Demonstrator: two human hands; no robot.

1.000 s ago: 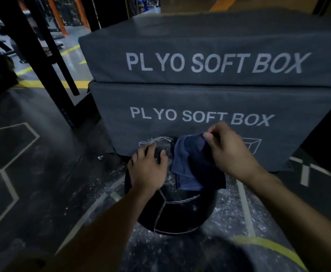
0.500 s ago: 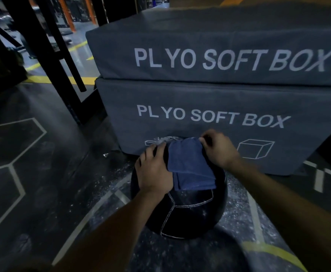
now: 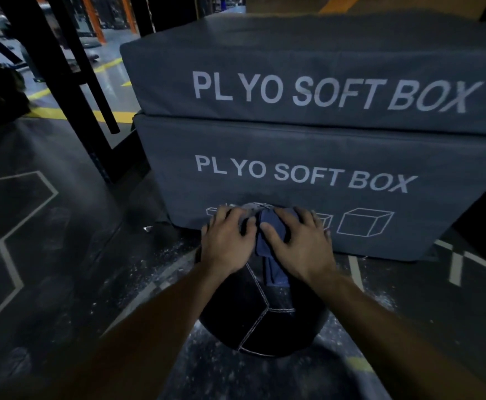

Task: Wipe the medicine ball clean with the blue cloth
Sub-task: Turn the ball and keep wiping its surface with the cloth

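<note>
Nearest the camera, my two forearms reach forward and down to the black medicine ball (image 3: 260, 319), which sits on the dark gym floor (image 3: 63, 269) amid white, chalk-like specks, just in front of the lower plyo soft box (image 3: 293, 180). White stitched seams divide the ball's panels. On its upper face, my left hand (image 3: 227, 241) lies flat with fingers spread, its grip released and holding nothing, steadying the ball. Just beside it, my right hand (image 3: 299, 243) presses the blue cloth (image 3: 267, 249) against the ball; the fingers look fairly straight over the cloth, so I read this as a flat press rather than a clench, though what the palm hides I cannot tell. A bunched tail of cloth hangs between the two hands.

Step in hand, as I judge it: wiping the top of the ball, with the lower panels yet to be reached. The next move calls for firm downward pressure while sliding the cloth across the seams, and for the left hand to brace or rotate the ball so that it does not roll against the box.

Beyond, a second plyo soft box (image 3: 322, 90) is stacked on the first; at far left stand black rack uprights (image 3: 63, 67) and yellow floor lines (image 3: 48, 114).
</note>
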